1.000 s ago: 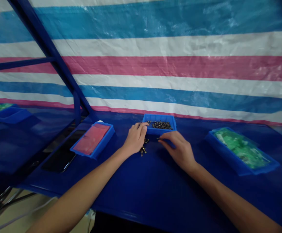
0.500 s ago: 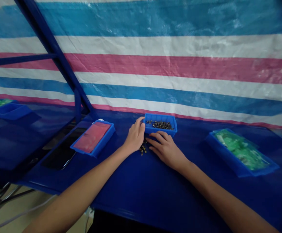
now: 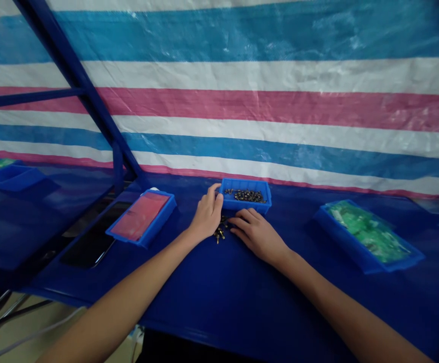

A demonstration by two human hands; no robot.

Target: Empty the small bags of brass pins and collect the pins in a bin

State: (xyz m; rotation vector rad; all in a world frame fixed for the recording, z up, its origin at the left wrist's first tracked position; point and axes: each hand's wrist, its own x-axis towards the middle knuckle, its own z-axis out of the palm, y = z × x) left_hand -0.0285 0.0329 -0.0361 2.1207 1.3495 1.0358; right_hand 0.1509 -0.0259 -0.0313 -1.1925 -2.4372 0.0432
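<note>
A blue bin [image 3: 245, 205] holding many small dark and brass-coloured screws [image 3: 248, 195] stands against the striped sheet. My left hand [image 3: 206, 216] is at the bin's left end, thumb and fingers around its near corner. In front of the bin, between my hands, lies a small loose pile of the same screws [image 3: 220, 233] on the blue table. My right hand [image 3: 257, 233] rests palm down just right of that pile, its fingers bent and apart, fingertips close to the screws. Nothing shows in the right hand's grasp, though its fingertips partly hide the pile's edge.
To the left a blue bin holds flat pink pieces [image 3: 139, 216], beside a black phone [image 3: 86, 249]. At right, another blue bin holds green plastic packets [image 3: 368, 232]. A blue metal frame [image 3: 86, 101] slopes at left. The striped sheet [image 3: 272, 106] closes off the back.
The view has shifted slightly, moving everything a little left. My right fingertips have drawn slightly back from the bin's front wall. My left hand stays at the bin's left end.
</note>
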